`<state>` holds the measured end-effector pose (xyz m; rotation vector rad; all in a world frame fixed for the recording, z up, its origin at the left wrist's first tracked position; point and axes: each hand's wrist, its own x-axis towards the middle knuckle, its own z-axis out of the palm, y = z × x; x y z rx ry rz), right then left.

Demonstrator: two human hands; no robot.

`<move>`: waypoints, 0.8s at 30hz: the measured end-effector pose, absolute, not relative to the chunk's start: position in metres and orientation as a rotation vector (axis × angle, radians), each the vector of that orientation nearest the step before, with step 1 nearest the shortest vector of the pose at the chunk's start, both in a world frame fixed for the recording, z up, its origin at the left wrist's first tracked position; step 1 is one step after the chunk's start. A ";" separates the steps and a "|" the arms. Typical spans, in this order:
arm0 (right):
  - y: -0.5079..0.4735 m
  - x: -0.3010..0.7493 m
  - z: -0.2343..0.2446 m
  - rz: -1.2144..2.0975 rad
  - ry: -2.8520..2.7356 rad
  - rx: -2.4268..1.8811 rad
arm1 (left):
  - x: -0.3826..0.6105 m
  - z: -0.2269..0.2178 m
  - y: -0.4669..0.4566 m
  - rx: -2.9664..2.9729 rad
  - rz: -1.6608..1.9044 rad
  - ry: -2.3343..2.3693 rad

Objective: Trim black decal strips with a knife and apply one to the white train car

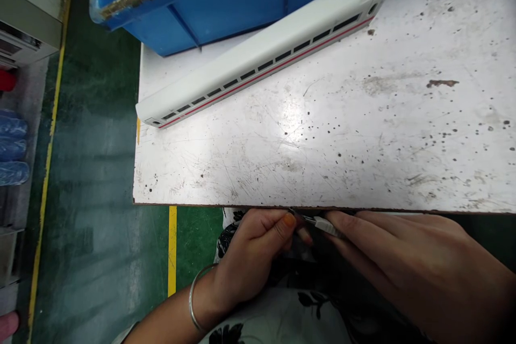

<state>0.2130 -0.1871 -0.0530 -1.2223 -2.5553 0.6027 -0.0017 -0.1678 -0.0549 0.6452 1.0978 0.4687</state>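
Below the edge of the workbench (322, 207), I'm pinching a small grey part (324, 225) between my narrowly closed left hand (253, 255) and right hand (407, 266).

Small grey-white part (325, 225); white train-carriage shell (258, 59) with red stripe (266, 76) and black windows (258, 66); blue container (226, 5); black-speckled white worktop (363, 118); green floor (100, 172) with yellow line (172, 247).
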 end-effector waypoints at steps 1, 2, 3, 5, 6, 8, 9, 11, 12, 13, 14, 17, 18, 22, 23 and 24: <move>-0.188 0.213 -0.053 0.593 -2.558 -1.241 | -0.002 -0.055 -0.168 0.643 0.470 1.098; -0.188 0.213 -0.052 0.576 -2.555 -1.258 | -0.001 -0.055 -0.168 0.642 0.471 1.095; -0.189 0.213 -0.051 0.562 -2.552 -1.273 | -0.001 -0.055 -0.168 0.641 0.472 1.090; -0.189 0.212 -0.050 0.532 -2.536 -1.284 | -0.002 -0.055 -0.168 0.639 0.475 1.076; -0.189 0.210 -0.049 0.513 -2.526 -1.284 | -0.002 -0.055 -0.169 0.636 0.475 1.070; -0.187 0.207 -0.047 0.466 -2.524 -1.290 | -0.003 -0.056 -0.170 0.633 0.470 1.068; -0.187 0.206 -0.047 0.437 -2.526 -1.296 | -0.003 -0.056 -0.170 0.635 0.469 1.072; -0.185 0.204 -0.045 0.393 -2.529 -1.305 | -0.004 -0.058 -0.171 0.649 0.468 1.081; -0.185 0.203 -0.044 0.380 -2.530 -1.303 | -0.004 -0.058 -0.171 0.657 0.469 1.083; -0.184 0.202 -0.044 0.375 -2.527 -1.301 | -0.005 -0.059 -0.171 0.662 0.469 1.081; -0.184 0.202 -0.043 0.382 -2.523 -1.298 | -0.005 -0.059 -0.170 0.663 0.466 1.072; -0.182 0.202 -0.046 0.488 -2.496 -1.298 | -0.007 -0.059 -0.169 0.639 0.459 1.024; -0.181 0.202 -0.047 0.535 -2.471 -1.301 | -0.007 -0.059 -0.169 0.621 0.455 1.001; -0.180 0.204 -0.055 0.598 -2.318 -1.343 | -0.010 -0.054 -0.170 0.549 0.461 0.957; -0.180 0.204 -0.056 0.594 -2.292 -1.356 | -0.010 -0.052 -0.170 0.550 0.470 0.974; -0.180 0.205 -0.057 0.593 -2.278 -1.363 | -0.011 -0.050 -0.170 0.562 0.479 0.999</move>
